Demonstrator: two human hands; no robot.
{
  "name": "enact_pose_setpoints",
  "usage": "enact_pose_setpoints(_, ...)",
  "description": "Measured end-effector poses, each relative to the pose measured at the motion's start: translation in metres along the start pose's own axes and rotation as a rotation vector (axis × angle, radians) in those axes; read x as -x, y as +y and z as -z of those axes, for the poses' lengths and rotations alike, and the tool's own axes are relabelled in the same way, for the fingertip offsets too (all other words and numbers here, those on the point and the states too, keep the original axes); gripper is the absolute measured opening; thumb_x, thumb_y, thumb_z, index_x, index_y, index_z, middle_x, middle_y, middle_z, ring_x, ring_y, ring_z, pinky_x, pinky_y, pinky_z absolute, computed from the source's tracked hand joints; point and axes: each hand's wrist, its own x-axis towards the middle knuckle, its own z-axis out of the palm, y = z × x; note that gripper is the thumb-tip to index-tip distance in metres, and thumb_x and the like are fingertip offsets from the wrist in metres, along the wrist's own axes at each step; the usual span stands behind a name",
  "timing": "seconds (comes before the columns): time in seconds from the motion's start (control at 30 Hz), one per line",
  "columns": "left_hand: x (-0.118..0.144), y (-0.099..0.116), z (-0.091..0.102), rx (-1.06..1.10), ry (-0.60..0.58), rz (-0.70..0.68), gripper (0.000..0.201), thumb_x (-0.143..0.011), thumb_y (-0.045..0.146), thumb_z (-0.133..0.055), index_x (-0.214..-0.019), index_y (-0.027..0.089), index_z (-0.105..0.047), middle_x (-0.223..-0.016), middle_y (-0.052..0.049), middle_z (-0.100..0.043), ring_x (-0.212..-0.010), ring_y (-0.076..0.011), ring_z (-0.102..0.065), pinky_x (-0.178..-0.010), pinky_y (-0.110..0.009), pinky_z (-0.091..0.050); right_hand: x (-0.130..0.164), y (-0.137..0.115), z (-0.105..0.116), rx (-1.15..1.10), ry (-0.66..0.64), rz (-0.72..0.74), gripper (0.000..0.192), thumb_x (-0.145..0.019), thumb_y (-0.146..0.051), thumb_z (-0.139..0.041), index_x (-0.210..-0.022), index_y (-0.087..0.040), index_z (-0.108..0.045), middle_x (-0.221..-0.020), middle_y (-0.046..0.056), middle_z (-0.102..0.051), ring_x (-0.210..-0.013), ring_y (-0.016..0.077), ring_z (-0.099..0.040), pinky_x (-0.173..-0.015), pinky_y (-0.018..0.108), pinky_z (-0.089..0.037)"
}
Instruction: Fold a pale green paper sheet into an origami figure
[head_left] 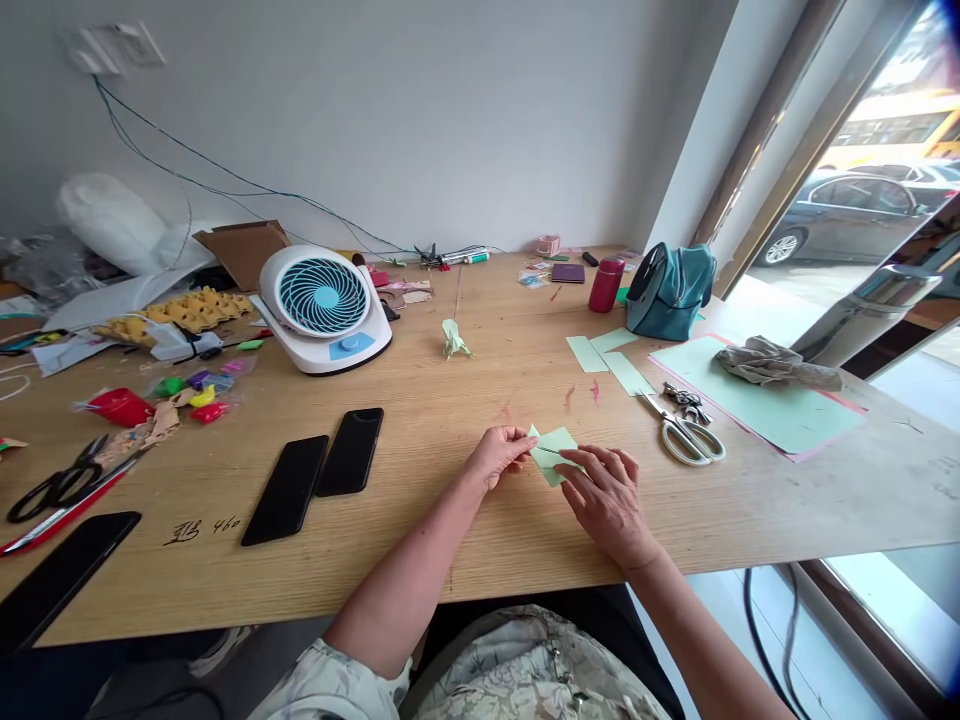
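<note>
A small piece of folded pale green paper [556, 440] lies between my hands near the front of the table. My left hand [501, 452] pinches its left corner between thumb and fingers. At the paper's right side, my right hand [606, 492] has its fingers bent over the edge, with the fingertips on the paper. A dark slit or fold line runs across the middle of the sheet. Farther back stands a folded green paper figure [453, 340]. To the right lie pale green paper strips [628, 374] and white-handled scissors [691, 440].
Two black phones [285, 490] lie left of my arms, with a white fan [322, 310] behind them. Black scissors [60, 485] rest at the far left. A red flask [606, 285], a teal bag [670, 290], keys [686, 402] and large green sheets [780, 410] occupy the right.
</note>
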Motion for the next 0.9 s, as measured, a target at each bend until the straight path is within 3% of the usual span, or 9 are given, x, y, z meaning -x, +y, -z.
enact_pose_setpoints(0.1, 0.001, -0.003, -0.003, -0.126, 0.012, -0.023, 0.021, -0.079, 0.030, -0.071, -0.087, 0.015, -0.058, -0.065, 0.004, -0.056, -0.050, -0.0059, -0.049, -0.047, -0.017, -0.039, 0.005, 0.002, 0.003, 0.001, -0.117, 0.052, 0.019, -0.094, -0.011, -0.053, -0.102, -0.023, -0.065, -0.104, 0.005, -0.071, -0.091, 0.0206, -0.059, -0.091, 0.040, -0.035)
enact_pose_setpoints(0.2, 0.007, -0.003, -0.007, -0.290, 0.060, -0.074, 0.021, -0.076, 0.019, -0.072, -0.091, 0.016, -0.057, -0.063, 0.005, -0.055, -0.057, -0.0102, -0.054, -0.056, -0.021, -0.043, 0.008, 0.001, 0.006, -0.036, -0.222, 0.077, 0.019, -0.092, -0.010, -0.053, -0.102, -0.021, -0.065, -0.106, 0.006, -0.069, -0.088, 0.0203, -0.058, -0.084, 0.036, -0.038)
enact_pose_setpoints(0.3, 0.018, -0.001, -0.011, -0.462, 0.156, -0.156, 0.032, -0.068, 0.009, -0.077, -0.092, 0.018, -0.057, -0.077, 0.000, -0.060, -0.080, -0.0177, -0.060, -0.075, -0.029, -0.047, 0.010, -0.001, 0.007, -0.076, -0.290, 0.068, 0.019, -0.093, -0.011, -0.052, -0.103, -0.021, -0.065, -0.103, 0.006, -0.069, -0.091, 0.0202, -0.059, -0.084, 0.035, -0.038)
enact_pose_setpoints(0.37, 0.027, -0.002, -0.012, -0.686, 0.209, -0.326, 0.032, -0.070, 0.008, -0.076, -0.094, 0.018, -0.058, -0.094, -0.005, -0.062, -0.096, -0.0220, -0.059, -0.086, -0.034, -0.046, 0.011, -0.002, 0.008, -0.095, -0.315, 0.060, 0.017, -0.095, -0.013, -0.053, -0.102, -0.022, -0.065, -0.101, 0.006, -0.070, -0.091, 0.0203, -0.059, -0.084, 0.034, -0.038)
enact_pose_setpoints(0.43, 0.035, -0.005, -0.010, -0.915, 0.111, -0.576, 0.018, -0.080, 0.008, -0.068, -0.092, 0.018, -0.060, -0.102, -0.006, -0.062, -0.102, -0.0220, -0.058, -0.090, -0.035, -0.045, 0.011, -0.003, 0.008, -0.108, -0.319, 0.051, 0.016, -0.095, -0.015, -0.053, -0.101, -0.022, -0.065, -0.103, 0.006, -0.070, -0.092, 0.0207, -0.059, -0.084, 0.035, -0.038)
enact_pose_setpoints(0.5, 0.041, -0.011, -0.005, -1.006, -0.131, -0.774, 0.013, -0.088, 0.007, -0.056, -0.090, 0.019, -0.061, -0.100, -0.005, -0.065, -0.099, -0.0188, -0.060, -0.091, -0.031, -0.046, 0.012, -0.002, 0.009, -0.121, -0.317, 0.046, 0.015, -0.095, -0.015, -0.054, -0.101, -0.022, -0.065, -0.105, 0.006, -0.070, -0.093, 0.0206, -0.059, -0.085, 0.034, -0.038)
enact_pose_setpoints(0.53, 0.043, -0.014, -0.002, -1.013, -0.238, -0.834, 0.016, -0.090, 0.006, -0.052, -0.091, 0.019, -0.062, -0.100, -0.005, -0.067, -0.098, -0.0175, -0.060, -0.091, -0.030, -0.047, 0.013, -0.002, 0.009, -0.125, -0.315, 0.046, 0.015, -0.095, -0.015, -0.053, -0.100, -0.022, -0.065, -0.105, 0.006, -0.070, -0.093, 0.0204, -0.060, -0.084, 0.034, -0.038)
enact_pose_setpoints(0.6, 0.045, -0.020, 0.006, -1.020, -0.333, -0.903, 0.021, -0.090, 0.004, -0.049, -0.098, 0.017, -0.063, -0.107, -0.006, -0.068, -0.101, -0.0170, -0.060, -0.092, -0.028, -0.047, 0.014, -0.002, 0.009, -0.124, -0.305, 0.041, 0.014, -0.095, -0.016, -0.053, -0.098, -0.021, -0.066, -0.104, 0.007, -0.070, -0.092, 0.0201, -0.060, -0.083, 0.033, -0.038)
enact_pose_setpoints(0.9, 0.044, -0.028, 0.007, -1.165, -0.225, -0.994, 0.018, -0.097, 0.017, -0.046, -0.093, 0.016, -0.063, -0.104, -0.010, -0.068, -0.098, -0.0196, -0.060, -0.089, -0.032, -0.049, 0.015, -0.002, 0.007, -0.102, -0.259, 0.012, 0.017, -0.096, -0.017, -0.052, -0.090, -0.020, -0.067, -0.096, 0.007, -0.071, -0.086, 0.0191, -0.063, -0.079, 0.033, -0.040)
